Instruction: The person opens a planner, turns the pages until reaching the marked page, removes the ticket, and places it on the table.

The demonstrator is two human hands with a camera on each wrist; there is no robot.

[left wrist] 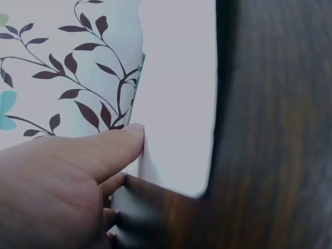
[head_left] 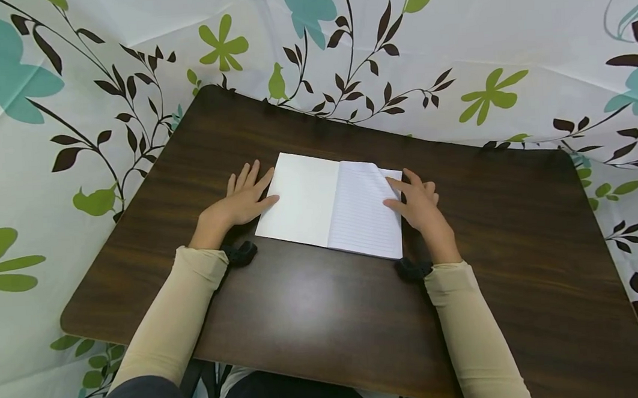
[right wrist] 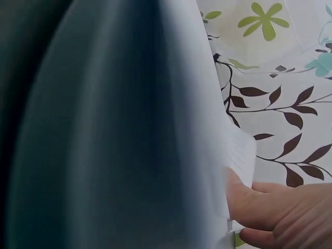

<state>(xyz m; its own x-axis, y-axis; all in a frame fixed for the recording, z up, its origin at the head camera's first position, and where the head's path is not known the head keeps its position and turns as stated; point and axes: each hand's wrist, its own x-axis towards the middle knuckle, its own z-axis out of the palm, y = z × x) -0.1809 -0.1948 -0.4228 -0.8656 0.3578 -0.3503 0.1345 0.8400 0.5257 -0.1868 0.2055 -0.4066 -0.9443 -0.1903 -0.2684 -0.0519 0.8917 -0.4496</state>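
An open notebook (head_left: 307, 202) lies on the brown table, a plain white side at the left and a lined page (head_left: 364, 211) at the right. My left hand (head_left: 238, 203) is at the left edge, fingers spread over the table and thumb resting on the white side. The left wrist view shows that thumb (left wrist: 116, 148) at the edge of the white sheet. My right hand (head_left: 422, 202) pinches the lined page near its right edge between thumb and index finger. That page's upper corner curls up, baring another sheet beneath. Blurred page surfaces fill much of the right wrist view, with the hand (right wrist: 275, 210) at lower right.
The dark wood table (head_left: 516, 243) extends around the notebook on all sides. A white cloth (head_left: 398, 56) with leaf, flower and bird prints hangs behind it and along its sides. Black bands (head_left: 239, 254) sit at both wrists.
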